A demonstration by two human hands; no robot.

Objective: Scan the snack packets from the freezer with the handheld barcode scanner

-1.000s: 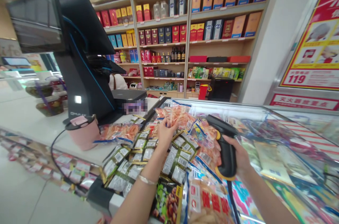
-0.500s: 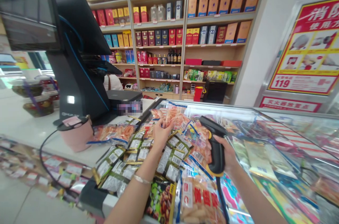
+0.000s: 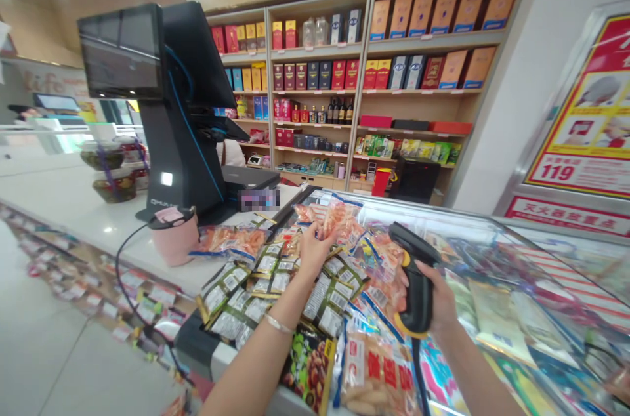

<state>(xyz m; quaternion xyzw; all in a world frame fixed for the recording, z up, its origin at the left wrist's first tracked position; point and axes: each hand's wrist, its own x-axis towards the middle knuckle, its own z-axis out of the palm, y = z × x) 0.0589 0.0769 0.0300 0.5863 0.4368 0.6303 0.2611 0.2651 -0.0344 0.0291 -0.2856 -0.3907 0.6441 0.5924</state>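
My left hand (image 3: 313, 250) reaches forward and pinches an orange snack packet (image 3: 339, 220) at the far end of a heap of snack packets (image 3: 315, 291) spread over a glass counter top. My right hand (image 3: 433, 294) is wrapped round the grip of a black and yellow barcode scanner (image 3: 416, 271), whose head points left over the packets. A cord hangs down from the scanner. A thin bracelet sits on my left wrist.
A black checkout terminal (image 3: 167, 101) stands on the white counter (image 3: 63, 206) at left, with a pink cup (image 3: 174, 235) and a black cable in front. Jars (image 3: 111, 173) stand further left. Shelves of boxes and bottles (image 3: 364, 75) fill the back wall. The glass freezer lid (image 3: 516, 271) stretches right.
The view has swung left and up a little. My hands keep the same hold on the packet and the scanner; the scanner has shifted slightly.
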